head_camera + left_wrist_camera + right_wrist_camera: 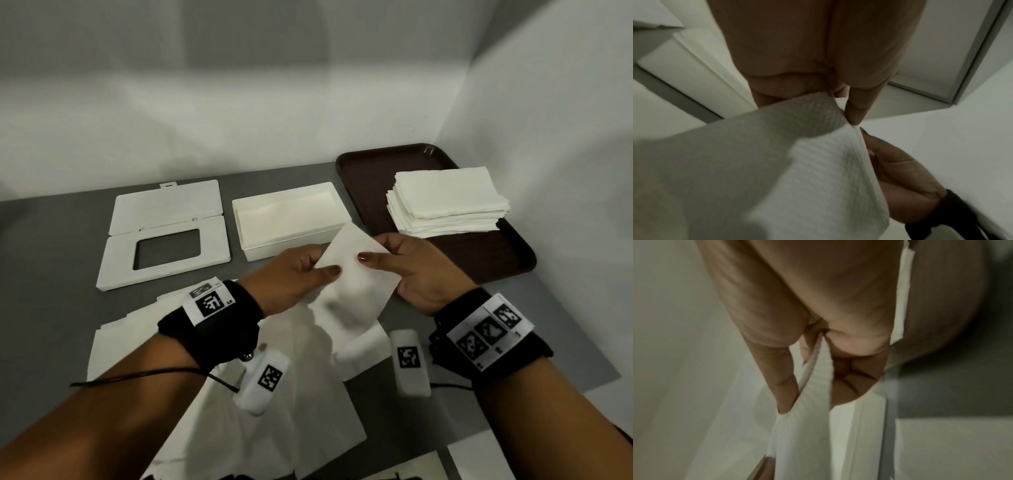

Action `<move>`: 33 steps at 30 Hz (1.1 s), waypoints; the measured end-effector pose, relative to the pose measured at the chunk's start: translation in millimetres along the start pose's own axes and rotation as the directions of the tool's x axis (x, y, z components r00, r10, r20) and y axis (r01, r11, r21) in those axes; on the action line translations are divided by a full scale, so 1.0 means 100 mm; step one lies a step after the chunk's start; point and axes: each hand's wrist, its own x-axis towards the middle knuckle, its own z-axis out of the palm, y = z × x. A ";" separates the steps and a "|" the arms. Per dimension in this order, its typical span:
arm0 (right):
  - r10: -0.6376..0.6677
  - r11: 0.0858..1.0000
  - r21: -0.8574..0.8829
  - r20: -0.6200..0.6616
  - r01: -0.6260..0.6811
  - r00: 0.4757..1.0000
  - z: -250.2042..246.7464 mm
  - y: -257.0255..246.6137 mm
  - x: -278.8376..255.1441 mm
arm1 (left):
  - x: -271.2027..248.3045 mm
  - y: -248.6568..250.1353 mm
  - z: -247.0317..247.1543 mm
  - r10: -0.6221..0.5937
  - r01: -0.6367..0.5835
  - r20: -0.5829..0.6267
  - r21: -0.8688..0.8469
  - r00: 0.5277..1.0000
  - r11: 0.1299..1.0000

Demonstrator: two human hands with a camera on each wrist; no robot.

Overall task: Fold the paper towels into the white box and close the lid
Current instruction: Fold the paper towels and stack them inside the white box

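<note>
- Two hands share one towel [356,277] in the air, just in front of the open box [291,219] and above loose sheets [274,394] on the tabletop [51,246].
- Our left hand [291,281] pinches the towel's left edge, thumb on top; our right hand [421,270] pinches the right edge the same way. Both sets of fingers are clamped on paper.
- To fold well, we judge we should bring the edges together evenly, keep the paper taut, and crease it before lowering it in.
- Its long axis runs from the far corner over the box rim down toward us, tilted slightly right; the near end sags.
- We would turn it to lie along the box's left-right length.
- More towels are stacked on the brown tray [363,178]; the lid [164,236] lies open to the left of the box.
</note>
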 end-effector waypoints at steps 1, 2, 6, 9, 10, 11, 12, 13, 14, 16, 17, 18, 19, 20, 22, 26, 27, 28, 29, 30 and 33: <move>-0.043 0.998 -0.055 -0.007 0.042 0.999 0.00 -0.07 0.03 | -0.01 0.02 -0.02 -0.008 0.008 -0.005 -0.002 1.000 1.000; -0.088 0.991 -0.100 -0.015 0.086 0.996 -0.01 -0.12 0.08 | -0.01 0.01 -0.04 -0.017 0.017 -0.010 -0.010 1.000 1.000; -0.199 0.979 -0.054 -0.082 0.195 0.977 -0.03 -0.27 0.23 | -0.08 -0.16 -0.19 -0.058 0.058 -0.041 0.002 0.997 0.998; -0.217 0.976 -0.025 -0.117 0.216 0.969 -0.03 -0.28 0.45 | -0.08 -0.28 -0.40 -0.124 0.115 -0.223 -0.055 0.967 0.992; -0.223 0.975 -0.053 -0.127 0.217 0.967 -0.03 -0.27 0.52 | -0.07 -0.30 -0.48 -0.145 0.117 -0.292 -0.113 0.945 0.987; -0.229 0.971 -0.093 -0.136 0.218 0.964 -0.02 -0.24 0.60 | -0.05 -0.30 -0.56 -0.162 0.106 -0.354 -0.174 0.921 0.979; -0.238 0.965 -0.151 -0.142 0.217 0.961 -0.01 -0.22 0.71 | -0.01 -0.31 -0.66 -0.175 0.091 -0.411 -0.217 0.895 0.972; -0.248 0.953 -0.214 -0.148 0.214 0.957 0.00 -0.20 0.80 | 0.03 -0.31 -0.75 -0.171 0.072 -0.462 -0.224 0.870 0.972; -0.259 0.937 -0.280 -0.146 0.211 0.955 0.02 -0.18 0.91 | 0.08 -0.33 -0.85 -0.153 0.058 -0.518 -0.195 0.841 0.979; -0.291 0.897 -0.386 -0.142 0.218 0.946 0.06 -0.16 1.12 | 0.19 -0.34 -1.01 -0.105 0.088 -0.618 -0.058 0.779 0.994; -0.309 0.867 -0.448 -0.144 0.217 0.940 0.08 -0.16 1.24 | 0.26 -0.34 -1.08 -0.076 0.127 -0.661 0.029 0.746 0.992; -0.329 0.827 -0.522 -0.148 0.209 0.933 0.10 -0.16 1.34 | 0.32 -0.34 -1.13 -0.035 0.174 -0.699 0.128 0.714 0.976; -0.342 0.777 -0.601 -0.158 0.185 0.926 0.11 -0.17 1.45 | 0.39 -0.34 -1.17 0.008 0.222 -0.725 0.221 0.688 0.950; -0.350 0.726 -0.670 -0.168 0.154 0.922 0.12 -0.17 1.52 | 0.44 -0.34 -1.19 0.044 0.267 -0.735 0.301 0.676 0.916; -0.348 0.620 -0.779 -0.170 0.090 0.922 0.12 -0.17 1.67 | 0.56 -0.37 -1.22 0.066 0.362 -0.721 0.422 0.689 0.831; -0.349 0.412 -0.911 -0.170 -0.012 0.922 0.15 -0.10 1.86 | 0.70 -0.49 -1.23 0.033 0.497 -0.678 0.570 0.734 0.654; -0.343 0.375 -0.926 -0.179 -0.041 0.922 0.16 -0.09 1.88 | 0.72 -0.52 -1.24 0.038 0.504 -0.665 0.601 0.746 0.620; -0.343 0.329 -0.942 -0.178 -0.060 0.922 0.18 -0.09 1.88 | 0.73 -0.55 -1.24 0.051 0.501 -0.649 0.632 0.759 0.591; -0.334 0.286 -0.955 -0.175 -0.077 0.926 0.21 -0.08 1.88 | 0.74 -0.57 -1.24 0.056 0.500 -0.635 0.657 0.771 0.563; -0.334 0.246 -0.966 -0.165 -0.083 0.928 0.23 -0.08 1.88 | 0.75 -0.59 -1.23 0.061 0.500 -0.622 0.681 0.781 0.535; -0.340 0.162 -0.981 -0.157 -0.107 0.927 0.29 -0.06 1.89 | 0.75 -0.60 -1.21 0.085 0.499 -0.588 0.746 0.804 0.442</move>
